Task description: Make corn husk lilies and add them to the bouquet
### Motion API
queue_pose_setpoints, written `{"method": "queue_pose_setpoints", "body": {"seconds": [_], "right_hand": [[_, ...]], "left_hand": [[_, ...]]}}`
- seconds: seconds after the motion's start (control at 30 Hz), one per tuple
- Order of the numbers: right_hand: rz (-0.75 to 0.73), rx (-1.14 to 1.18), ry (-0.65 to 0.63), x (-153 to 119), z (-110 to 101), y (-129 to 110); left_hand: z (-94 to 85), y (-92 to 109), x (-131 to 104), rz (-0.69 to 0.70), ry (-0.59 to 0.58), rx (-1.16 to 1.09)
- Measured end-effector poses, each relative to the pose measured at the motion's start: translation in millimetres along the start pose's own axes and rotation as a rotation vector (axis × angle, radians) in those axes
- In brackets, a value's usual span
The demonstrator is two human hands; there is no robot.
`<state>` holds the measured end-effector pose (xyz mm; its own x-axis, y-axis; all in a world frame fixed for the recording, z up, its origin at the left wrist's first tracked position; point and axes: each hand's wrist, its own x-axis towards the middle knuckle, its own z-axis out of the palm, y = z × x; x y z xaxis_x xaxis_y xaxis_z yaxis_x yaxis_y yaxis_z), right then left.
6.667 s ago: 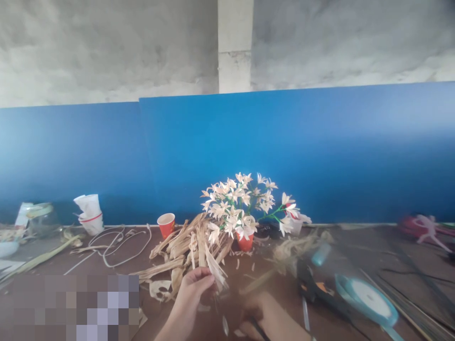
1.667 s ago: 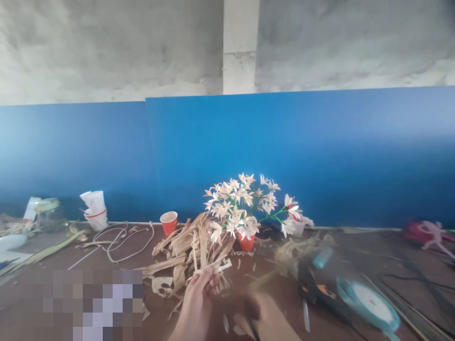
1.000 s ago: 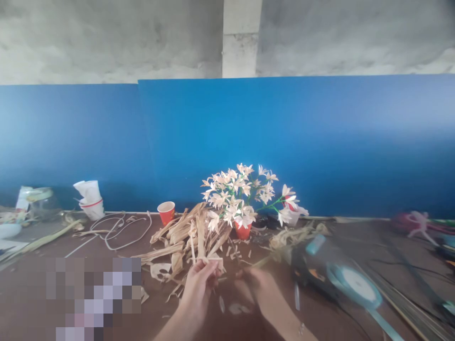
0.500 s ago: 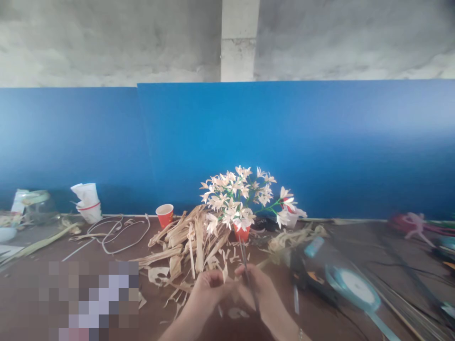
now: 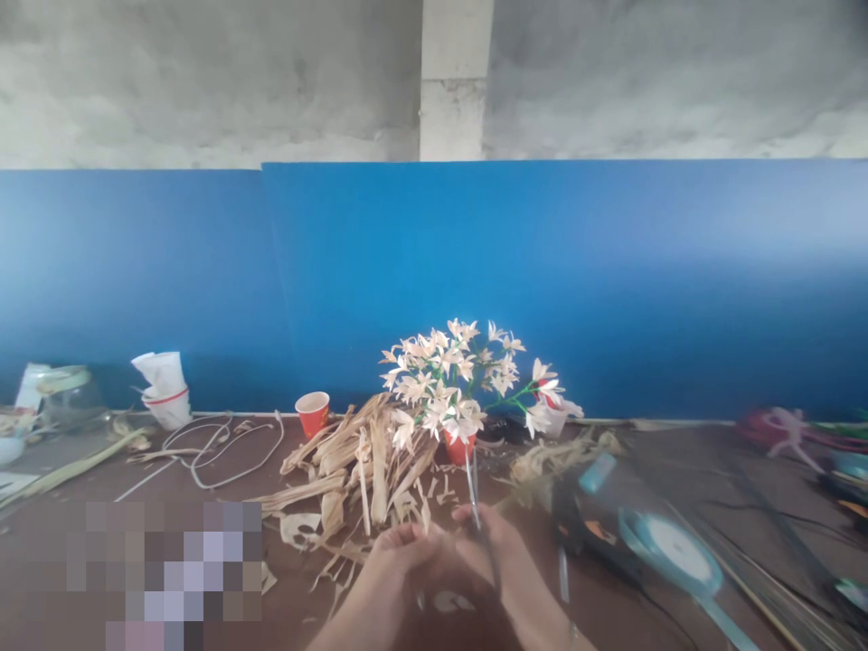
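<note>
My left hand [image 5: 401,556] is closed in a pinch on a small pale strip of dried husk [image 5: 426,514], whose tip stands up above the fingers. Close beside it, my right hand [image 5: 494,547] grips a pair of scissors [image 5: 473,484]. Their silver blades point up and away, slightly parted, and the dark handles lie along the palm. Beyond the hands, a bunch of white husk flowers [image 5: 440,380] on green stems stands in a red cup [image 5: 459,449]. A heap of dried corn husks [image 5: 370,452] lies to the left of that cup.
Cut scraps [image 5: 298,531] lie near the left hand. Further left are a red paper cup [image 5: 313,414], a white cable [image 5: 234,475] and a white cup [image 5: 168,407]. On the right lie a light-blue ribbon roll [image 5: 678,553] and thin sticks [image 5: 766,579]. A blue partition [image 5: 542,253] stands behind.
The scissors have turned slightly, and their blades now show silver and a little apart. The view has shifted slightly; both hands stay almost in place.
</note>
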<state>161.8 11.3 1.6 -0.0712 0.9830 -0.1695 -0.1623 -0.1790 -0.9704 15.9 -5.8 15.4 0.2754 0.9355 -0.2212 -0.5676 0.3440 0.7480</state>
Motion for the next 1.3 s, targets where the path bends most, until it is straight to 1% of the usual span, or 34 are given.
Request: {"method": "queue_pose_setpoints", "body": {"seconds": [0.03, 0.1, 0.2, 0.27, 0.33, 0.4, 0.5, 0.57, 0.73, 0.8, 1.03, 1.3], "right_hand": [[-0.012, -0.014, -0.008, 2.0, -0.9, 2.2], [-0.053, -0.054, -0.029, 5.0, -2.8, 5.2], [-0.089, -0.154, -0.080, 3.9, -4.1, 4.0], [-0.070, -0.245, -0.156, 0.0, -3.0, 0.7], [-0.029, -0.324, -0.246, -4.5, -0.8, -2.0], [-0.003, -0.366, -0.309, -8.2, 1.3, -3.0], [0.016, -0.396, -0.357, -11.2, 3.1, -1.2], [0.028, -0.408, -0.372, -12.1, 3.2, 0.6], [0.057, -0.430, -0.372, -13.0, 2.9, 2.2], [0.067, -0.443, -0.375, -13.3, 3.4, 1.5], [0.034, -0.459, -0.377, -13.8, 2.7, -0.2], [0.021, -0.441, -0.362, -9.9, -1.1, 8.7]], "left_hand": [[0.2, -0.5, 0.7, 0.009, 0.021, 0.004], [-0.8, -1.4, 2.8, 0.035, 0.101, 0.033], [-6.1, -0.1, 6.5, 0.132, 0.201, 0.106], [-11.5, 3.4, 8.6, 0.201, 0.269, 0.133], [-17.2, 7.9, 10.4, 0.231, 0.347, 0.162], [-22.1, 11.6, 12.3, 0.253, 0.386, 0.168], [-25.8, 13.7, 14.3, 0.276, 0.368, 0.108], [-25.6, 13.6, 14.4, 0.261, 0.367, 0.060], [-21.8, 12.7, 12.0, 0.255, 0.315, -0.026], [-21.6, 12.2, 11.7, 0.247, 0.320, -0.044], [-26.7, 10.3, 14.8, 0.238, 0.320, -0.047], [-29.5, 10.3, 17.0, 0.217, 0.371, -0.012]]}}
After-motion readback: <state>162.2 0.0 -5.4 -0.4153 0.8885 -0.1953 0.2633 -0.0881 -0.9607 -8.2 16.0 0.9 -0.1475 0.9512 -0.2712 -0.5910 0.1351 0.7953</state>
